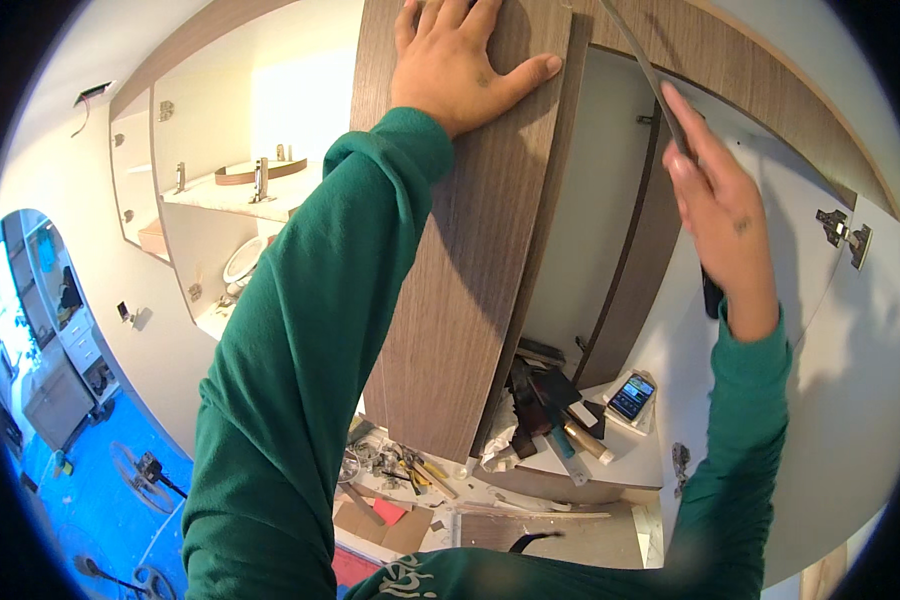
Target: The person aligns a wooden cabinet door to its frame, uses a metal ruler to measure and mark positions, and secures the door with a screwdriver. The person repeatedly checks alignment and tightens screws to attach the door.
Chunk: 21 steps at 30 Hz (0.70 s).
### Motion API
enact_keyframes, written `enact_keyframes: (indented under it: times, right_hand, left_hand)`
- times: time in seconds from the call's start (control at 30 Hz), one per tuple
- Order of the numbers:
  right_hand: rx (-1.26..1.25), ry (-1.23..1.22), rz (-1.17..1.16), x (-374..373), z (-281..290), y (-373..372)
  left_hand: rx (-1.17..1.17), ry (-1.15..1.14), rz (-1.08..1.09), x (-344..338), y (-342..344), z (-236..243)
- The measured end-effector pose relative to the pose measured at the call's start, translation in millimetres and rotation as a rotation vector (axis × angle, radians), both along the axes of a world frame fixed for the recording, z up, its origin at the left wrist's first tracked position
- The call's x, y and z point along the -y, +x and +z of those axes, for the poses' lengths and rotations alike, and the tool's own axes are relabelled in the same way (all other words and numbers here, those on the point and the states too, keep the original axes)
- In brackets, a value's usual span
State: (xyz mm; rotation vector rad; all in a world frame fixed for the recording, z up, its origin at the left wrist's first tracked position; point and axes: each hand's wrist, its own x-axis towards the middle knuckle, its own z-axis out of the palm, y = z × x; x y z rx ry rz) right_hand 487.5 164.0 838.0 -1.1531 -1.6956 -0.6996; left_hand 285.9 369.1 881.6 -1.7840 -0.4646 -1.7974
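Note:
My left hand [460,65] lies flat, fingers spread, on the upper part of a brown wood-grain panel [480,220] standing upright before me. On the right, my right hand [722,195] grips a long, thin grey blade-like tool [645,65], with fingers laid along it. A black end [712,296] of it shows below my palm. The tool's exact kind cannot be made out, as it is seen nearly edge-on and its tip passes out of the picture. It slants up to the left, in front of the open cabinet [595,200] beside the panel.
On the cabinet's lower ledge lie dark tools [550,405] and a phone [632,397]. Below are scattered pliers and small parts [415,470] and a cardboard piece [390,525]. Hinged white doors [830,330] stand at the right. Bright shelving [230,200] and a blue floor [120,500] are left.

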Motion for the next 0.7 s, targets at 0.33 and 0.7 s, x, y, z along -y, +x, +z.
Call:
enact_keyframes:
  times: [0.33,0.7]
  right_hand:
    - [0.38,0.179,-0.19,-51.4,77.6,-4.4]
    - [0.344,0.025,-0.384,-25.9,79.8,-53.1]
  left_hand:
    - [0.064,0.082,-0.11,-6.2,1.9,-5.4]
    - [0.065,0.087,-0.11,-13.2,1.8,-5.4]
